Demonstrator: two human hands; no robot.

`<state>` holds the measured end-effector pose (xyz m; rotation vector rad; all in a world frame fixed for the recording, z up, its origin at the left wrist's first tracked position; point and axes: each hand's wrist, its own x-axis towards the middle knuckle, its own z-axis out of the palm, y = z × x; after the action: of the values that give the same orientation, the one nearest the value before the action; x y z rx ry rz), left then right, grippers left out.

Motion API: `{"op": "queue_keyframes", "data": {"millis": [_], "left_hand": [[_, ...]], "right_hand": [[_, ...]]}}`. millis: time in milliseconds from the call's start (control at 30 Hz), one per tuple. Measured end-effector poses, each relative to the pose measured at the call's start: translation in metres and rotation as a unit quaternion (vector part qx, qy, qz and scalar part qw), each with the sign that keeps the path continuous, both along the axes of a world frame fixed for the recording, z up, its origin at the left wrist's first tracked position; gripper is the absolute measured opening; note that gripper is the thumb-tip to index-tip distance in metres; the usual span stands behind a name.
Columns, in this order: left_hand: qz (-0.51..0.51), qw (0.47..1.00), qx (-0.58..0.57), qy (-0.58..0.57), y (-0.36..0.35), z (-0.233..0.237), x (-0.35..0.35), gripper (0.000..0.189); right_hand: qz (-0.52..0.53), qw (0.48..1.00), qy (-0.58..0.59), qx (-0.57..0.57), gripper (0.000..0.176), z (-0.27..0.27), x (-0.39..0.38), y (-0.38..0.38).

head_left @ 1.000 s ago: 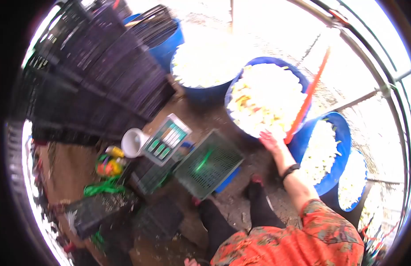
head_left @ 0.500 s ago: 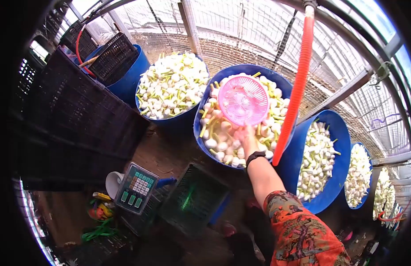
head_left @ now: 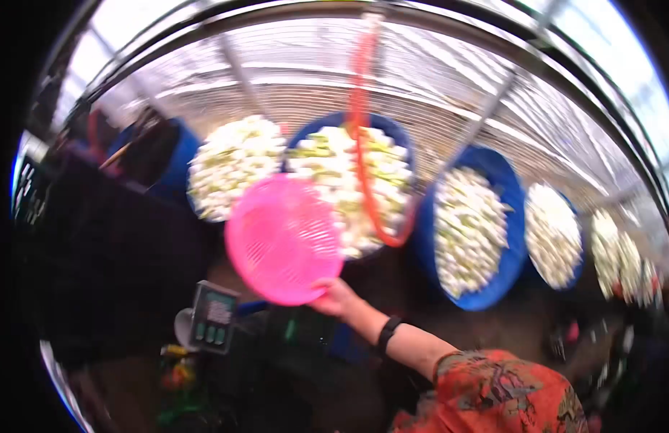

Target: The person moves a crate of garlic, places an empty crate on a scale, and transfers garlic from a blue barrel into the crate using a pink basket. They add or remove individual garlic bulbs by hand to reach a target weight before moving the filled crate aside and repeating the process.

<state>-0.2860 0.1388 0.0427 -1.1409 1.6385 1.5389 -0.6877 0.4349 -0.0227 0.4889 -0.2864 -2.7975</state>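
One pink basket [head_left: 284,239], round and perforated, held up tilted with its hollow toward the camera, covering the near edges of two tubs behind it. One hand in view, the right hand [head_left: 336,297], clamped on the basket's lower right rim, fingers curled round the edge; exact finger placement lost in blur. One black wristband [head_left: 387,334] below-right of the basket, one orange patterned sleeve [head_left: 493,390] further below-right. Left hand out of sight. Four blue tubs [head_left: 509,187] heaped with white bulbs [head_left: 237,162], counted clearly: one above-left of the basket, one directly above-right and partly behind it, two more well to its right; further white heaps beyond those, too smeared to count. One orange hose [head_left: 363,144] hanging down across the tub behind the basket, looping just right of the basket's upper edge. One scale [head_left: 213,316] with a green keypad just below-left of the basket. Dark crates [head_left: 110,238] stacked to the basket's left, number unclear.
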Motion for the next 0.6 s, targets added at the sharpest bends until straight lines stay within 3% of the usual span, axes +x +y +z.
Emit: {"op": "queue_keyframes", "data": {"millis": [67,100,133,200,267,300,333,400,467,533,567,600], "left_hand": [[-0.102,0.994,0.022,0.042,0.004,0.002,-0.068,0.036],[-0.189,0.979,0.016,0.075,-0.017,-0.032,-0.082,0.038],[-0.285,0.950,-0.016,0.126,-0.039,-0.078,-0.097,0.041],[-0.373,0.910,-0.096,0.150,-0.013,-0.100,-0.148,0.044],[-0.420,0.891,-0.063,0.162,0.050,-0.061,-0.195,0.040],[-0.426,0.887,-0.032,0.174,0.075,-0.064,-0.207,0.040],[-0.430,0.883,-0.003,0.188,0.102,-0.071,-0.219,0.041],[-0.437,0.875,0.045,0.204,0.173,-0.062,-0.235,0.042],[-0.450,0.867,0.067,0.203,0.245,-0.063,-0.242,0.045],[-0.477,0.852,0.063,0.208,0.312,-0.085,-0.244,0.051],[-0.480,0.851,0.052,0.205,0.345,-0.092,-0.244,0.055],[-0.483,0.851,0.039,0.202,0.378,-0.101,-0.244,0.059]], "right_hand": [[0.064,0.998,-0.015,0.015,0.044,0.042,0.066,0.002],[0.087,0.995,-0.041,0.036,0.040,0.043,0.100,0.000],[0.065,0.987,-0.080,0.122,0.031,0.104,0.132,0.024],[-0.011,0.963,-0.081,0.257,0.030,0.094,0.193,0.076],[-0.105,0.915,-0.131,0.366,0.044,0.126,0.235,0.142],[-0.137,0.883,-0.197,0.404,0.048,0.121,0.255,0.178],[-0.205,0.818,-0.236,0.482,0.049,0.113,0.268,0.213],[-0.294,0.625,-0.278,0.668,0.067,0.095,0.278,0.290],[-0.228,0.328,-0.334,0.854,0.082,0.057,0.283,0.369],[-0.035,0.274,-0.484,0.830,0.090,0.054,0.260,0.416],[-0.027,0.280,-0.485,0.828,0.090,0.033,0.251,0.438],[0.012,0.210,-0.487,0.847,0.092,0.007,0.241,0.459]]}}
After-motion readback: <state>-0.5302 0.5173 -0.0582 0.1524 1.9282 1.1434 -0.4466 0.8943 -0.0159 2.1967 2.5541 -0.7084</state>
